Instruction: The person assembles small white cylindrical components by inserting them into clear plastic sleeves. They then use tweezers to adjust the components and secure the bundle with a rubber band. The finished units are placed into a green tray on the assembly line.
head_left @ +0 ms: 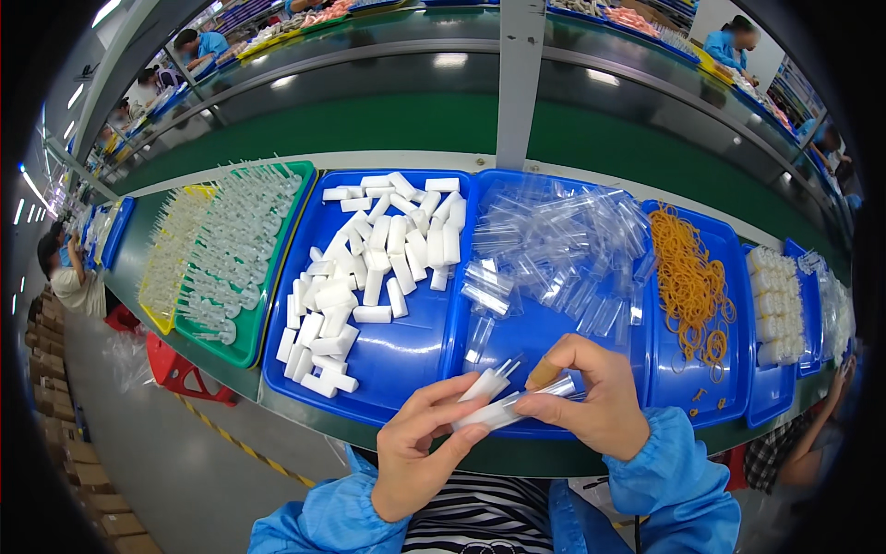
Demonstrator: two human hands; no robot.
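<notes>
My left hand [415, 448] is closed around two white foam-like pieces in front of the blue trays. The upper white piece [478, 388] has thin transparent prongs or tubes at its far end. The lower white piece [491, 415] lies in line with a transparent plastic tube [561, 388], and its end seems to be in the tube's mouth. Thumb and index finger of my right hand [595, 397] pinch that tube from the right. A tan finger cot [544, 372] covers the right index fingertip.
Blue trays hold white pieces [378, 245], transparent tubes [554, 240] and orange rubber bands [688, 277]. Left of them stands a green tray [300, 212] of spiky translucent parts. White rolls [775, 305] sit far right. A metal post [520, 102] rises behind; co-workers sit beyond.
</notes>
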